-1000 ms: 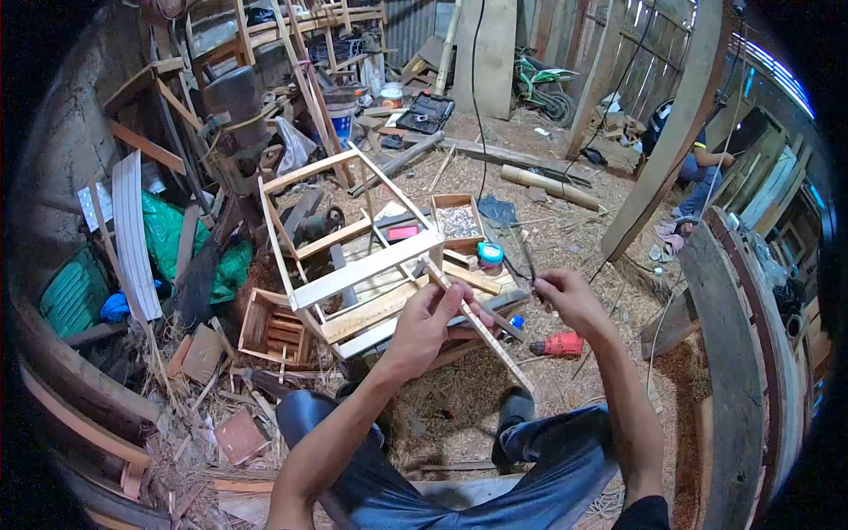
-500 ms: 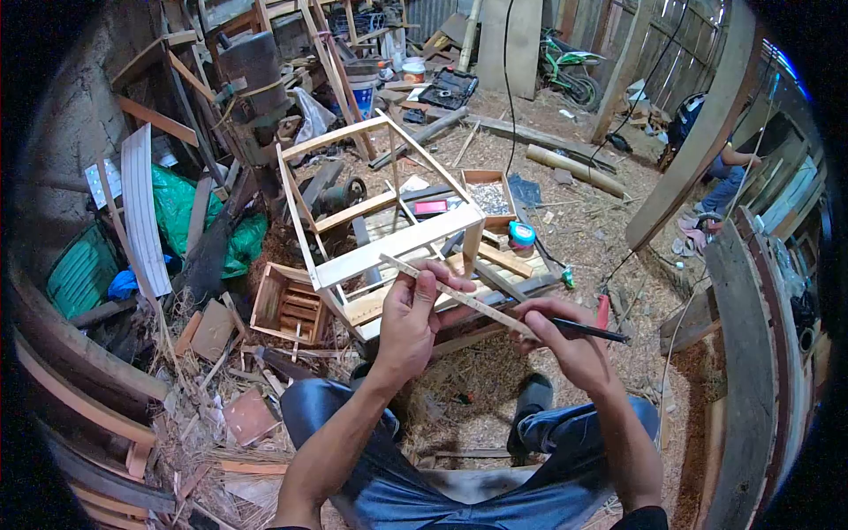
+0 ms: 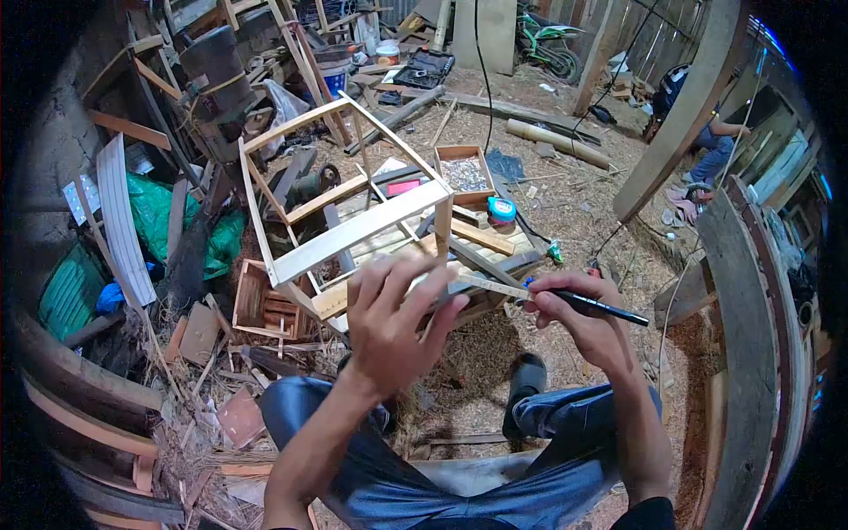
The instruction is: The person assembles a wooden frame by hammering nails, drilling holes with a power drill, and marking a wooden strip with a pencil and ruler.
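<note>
My right hand (image 3: 579,309) is closed round a black pen (image 3: 609,306) and pinches one end of a thin wooden strip (image 3: 495,285). The strip reaches left, where its other end passes behind the fingers of my left hand (image 3: 393,322). That hand is smeared by motion, its fingers spread, and I see nothing held in it. Just beyond both hands stands a pale wooden frame (image 3: 362,231) with a wide flat board across its near side. A blue tape measure (image 3: 501,210) and a pink-red box (image 3: 404,187) lie near the frame.
A wooden tray of small metal pieces (image 3: 466,174) sits behind the frame. To its left is a wooden crate (image 3: 265,305). A post (image 3: 676,132) leans at right, with a seated person (image 3: 717,150) beyond. Planks (image 3: 742,291) stand along the right edge.
My left hand has come off the strip, opening and turning its back upward. The right hand has moved slightly right, still with pen and strip. The view has shifted a little.
</note>
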`<act>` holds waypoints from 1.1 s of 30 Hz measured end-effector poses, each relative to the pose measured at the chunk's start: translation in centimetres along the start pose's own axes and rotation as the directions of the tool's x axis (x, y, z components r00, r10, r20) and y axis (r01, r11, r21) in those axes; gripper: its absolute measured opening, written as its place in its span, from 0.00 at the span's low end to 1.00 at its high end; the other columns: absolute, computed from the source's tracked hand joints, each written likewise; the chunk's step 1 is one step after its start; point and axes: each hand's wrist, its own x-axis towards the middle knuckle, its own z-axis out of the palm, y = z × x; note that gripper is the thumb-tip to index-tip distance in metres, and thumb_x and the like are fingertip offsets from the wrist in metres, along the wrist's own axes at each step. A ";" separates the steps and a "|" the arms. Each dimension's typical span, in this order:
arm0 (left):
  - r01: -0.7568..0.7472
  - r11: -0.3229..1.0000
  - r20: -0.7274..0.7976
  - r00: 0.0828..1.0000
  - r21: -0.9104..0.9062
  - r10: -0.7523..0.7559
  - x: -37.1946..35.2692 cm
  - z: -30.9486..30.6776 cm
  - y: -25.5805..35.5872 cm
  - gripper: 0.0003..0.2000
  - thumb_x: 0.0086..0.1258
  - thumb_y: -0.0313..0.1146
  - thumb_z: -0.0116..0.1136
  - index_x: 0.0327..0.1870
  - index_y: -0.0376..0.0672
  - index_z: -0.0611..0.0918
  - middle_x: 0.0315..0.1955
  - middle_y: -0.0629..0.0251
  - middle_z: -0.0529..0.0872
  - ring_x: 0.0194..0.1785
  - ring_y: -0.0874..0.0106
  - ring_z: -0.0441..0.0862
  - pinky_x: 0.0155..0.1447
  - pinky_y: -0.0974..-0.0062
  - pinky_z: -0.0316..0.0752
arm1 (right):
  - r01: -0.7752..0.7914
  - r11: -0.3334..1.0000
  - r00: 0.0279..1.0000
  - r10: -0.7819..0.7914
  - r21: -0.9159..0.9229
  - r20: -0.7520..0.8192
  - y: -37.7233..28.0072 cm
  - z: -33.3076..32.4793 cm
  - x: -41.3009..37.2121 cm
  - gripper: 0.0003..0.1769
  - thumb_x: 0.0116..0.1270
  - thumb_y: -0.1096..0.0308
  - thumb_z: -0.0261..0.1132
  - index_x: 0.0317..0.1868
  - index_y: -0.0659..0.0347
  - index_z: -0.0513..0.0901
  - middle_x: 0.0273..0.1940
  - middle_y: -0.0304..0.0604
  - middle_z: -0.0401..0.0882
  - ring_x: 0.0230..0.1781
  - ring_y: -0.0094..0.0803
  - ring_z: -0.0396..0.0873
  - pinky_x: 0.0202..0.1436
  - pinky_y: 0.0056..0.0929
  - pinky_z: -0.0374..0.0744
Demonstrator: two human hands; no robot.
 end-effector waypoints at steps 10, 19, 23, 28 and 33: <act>0.038 0.953 0.227 0.973 -0.301 0.033 -0.8 2.6 -1.2 0.09 0.57 0.33 0.70 0.35 0.43 0.84 0.27 0.64 0.83 0.31 0.64 0.81 0.37 0.69 0.75 | 0.230 0.862 0.939 -0.319 -0.452 -0.131 -0.6 -0.7 0.0 0.09 0.69 0.72 0.62 0.47 0.64 0.83 0.35 0.38 0.82 0.34 0.22 0.79 0.38 0.21 0.78; -0.006 0.937 0.228 0.969 -0.350 0.091 -0.9 1.9 -0.5 0.10 0.55 0.32 0.71 0.36 0.42 0.84 0.28 0.64 0.84 0.31 0.65 0.81 0.35 0.70 0.75 | 0.377 0.882 0.923 -0.383 -0.282 0.035 -1.3 1.3 -0.6 0.07 0.56 0.76 0.66 0.37 0.65 0.82 0.34 0.43 0.82 0.34 0.26 0.80 0.38 0.22 0.75; 0.017 0.940 0.263 0.962 -0.340 0.078 -1.2 1.4 -0.3 0.10 0.55 0.31 0.71 0.36 0.42 0.84 0.29 0.65 0.84 0.31 0.66 0.81 0.35 0.70 0.75 | 0.440 0.840 0.898 -0.420 -0.317 0.133 -1.3 1.9 -0.5 0.06 0.54 0.78 0.65 0.34 0.66 0.81 0.31 0.43 0.80 0.29 0.28 0.79 0.34 0.24 0.76; -0.023 0.939 0.223 0.969 -0.344 0.106 -1.2 1.4 -0.4 0.09 0.55 0.30 0.70 0.36 0.42 0.84 0.28 0.66 0.84 0.30 0.66 0.80 0.34 0.70 0.75 | 0.428 0.852 0.904 -0.410 -0.301 0.123 -0.8 2.5 -0.6 0.06 0.54 0.79 0.66 0.34 0.67 0.80 0.29 0.43 0.79 0.28 0.29 0.78 0.33 0.25 0.75; -0.042 0.939 0.216 0.969 -0.340 0.122 -1.3 1.2 -0.6 0.10 0.54 0.30 0.70 0.36 0.42 0.84 0.28 0.66 0.84 0.30 0.67 0.80 0.33 0.70 0.75 | 0.471 0.822 0.882 -0.451 -0.320 0.141 -0.6 2.6 -0.5 0.06 0.53 0.79 0.66 0.34 0.66 0.80 0.29 0.43 0.79 0.28 0.30 0.78 0.33 0.26 0.75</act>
